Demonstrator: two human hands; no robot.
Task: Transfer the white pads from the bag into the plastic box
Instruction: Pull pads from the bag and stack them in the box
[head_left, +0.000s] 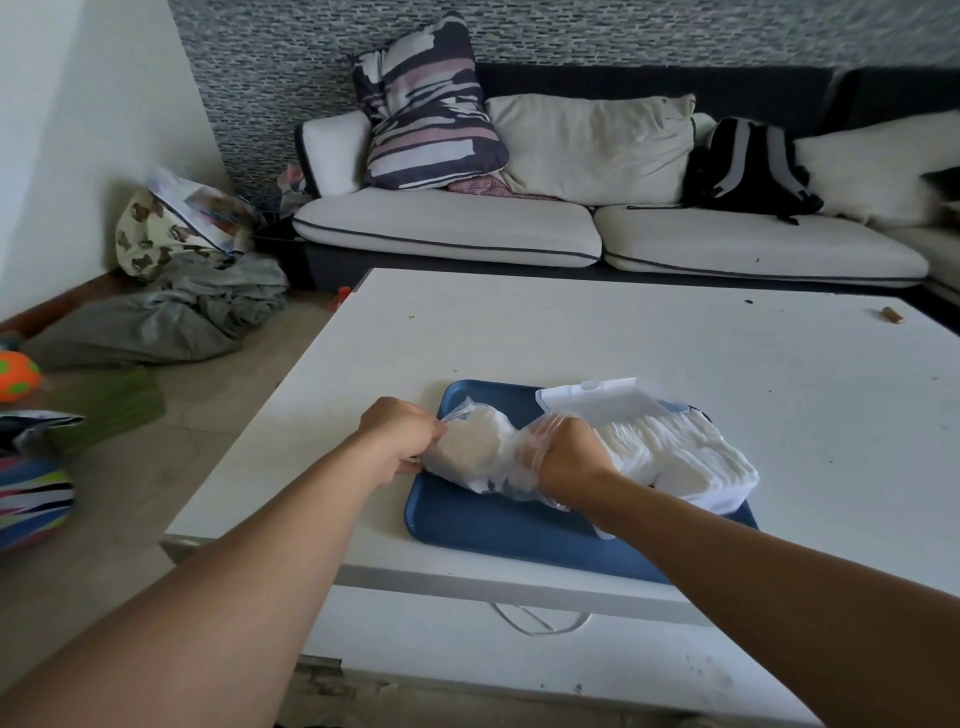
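Observation:
A clear plastic bag of white round pads lies on a blue tray on the white table. My left hand pinches the bag's left end. My right hand is pushed inside the bag's open right end, wrapped in the film; its fingers are hidden. Just right of it stands the clear plastic box, its lid swung open at the back. A thick row of white pads fills the box.
The white table reaches to a sofa with cushions and a black backpack. A small brown object lies at the table's far right. Clothes, bags and a ball lie on the floor at left.

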